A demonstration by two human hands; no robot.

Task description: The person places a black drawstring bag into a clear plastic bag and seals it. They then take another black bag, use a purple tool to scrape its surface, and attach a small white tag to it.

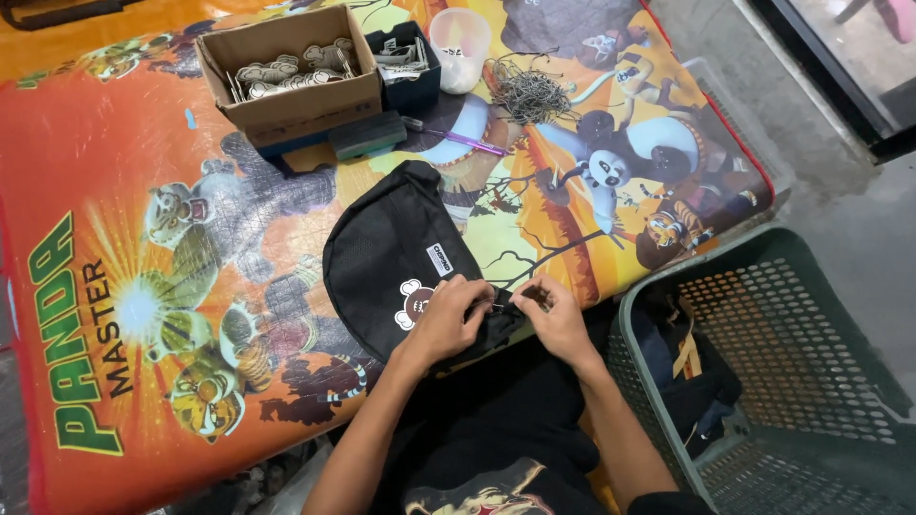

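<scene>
Both hands meet at the near end of a black pouch (405, 262): the left hand (447, 319) is curled over its near edge, pinching the fabric, while the right hand (553, 319) just beside it pinches some small thing too tiny to make out. The pouch lies on the cartoon-printed surface (143, 191) with its long axis running away from the hands toward the far side, a small white rectangular label and a white-and-brown bear patch showing on its top. Far off stand a brown cardboard box (296, 95) of flat tags, a white cup (460, 43) and a tangle of grey cords (525, 95); a green mesh basket (811, 334) sits on the near right.
</scene>
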